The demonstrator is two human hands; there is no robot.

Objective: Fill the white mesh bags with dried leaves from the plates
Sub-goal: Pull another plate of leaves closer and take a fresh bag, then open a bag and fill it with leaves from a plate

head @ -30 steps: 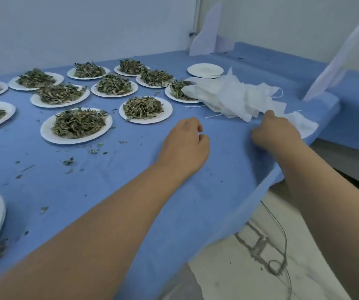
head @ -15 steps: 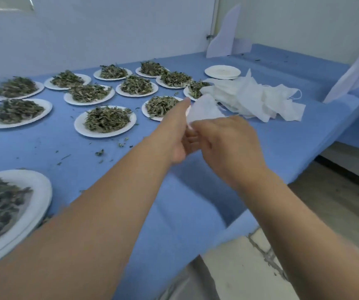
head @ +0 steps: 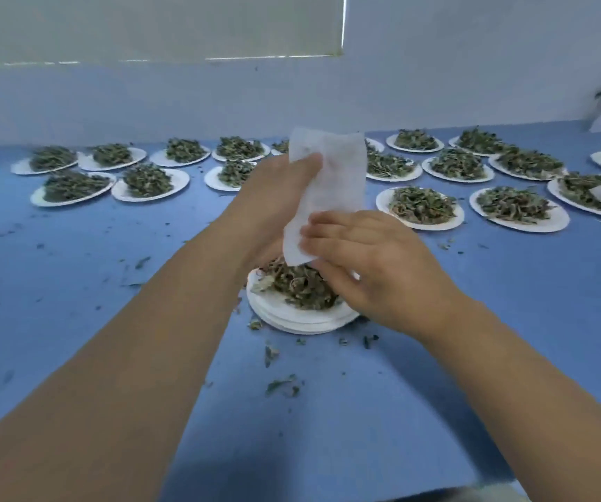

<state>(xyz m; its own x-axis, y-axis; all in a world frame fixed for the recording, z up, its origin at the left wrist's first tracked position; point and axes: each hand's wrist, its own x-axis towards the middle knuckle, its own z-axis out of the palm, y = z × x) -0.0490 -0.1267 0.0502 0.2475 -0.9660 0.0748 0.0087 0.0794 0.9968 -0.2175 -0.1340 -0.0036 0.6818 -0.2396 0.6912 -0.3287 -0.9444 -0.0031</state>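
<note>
My left hand [head: 273, 201] grips the white mesh bag [head: 338, 172]; my right hand [head: 375, 269] pinches its lower end, above stacked plates [head: 302, 322] heaped with dried leaves [head: 302, 288].

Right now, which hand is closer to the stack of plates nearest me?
Right. The right hand holds the lower end of the white mesh bag just over the stack of plates; the left hand grips it higher up.

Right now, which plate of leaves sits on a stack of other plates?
The near plate, directly below the bag. Several rims show stacked beneath it, whereas the other plates of leaves farther back look single.
</note>
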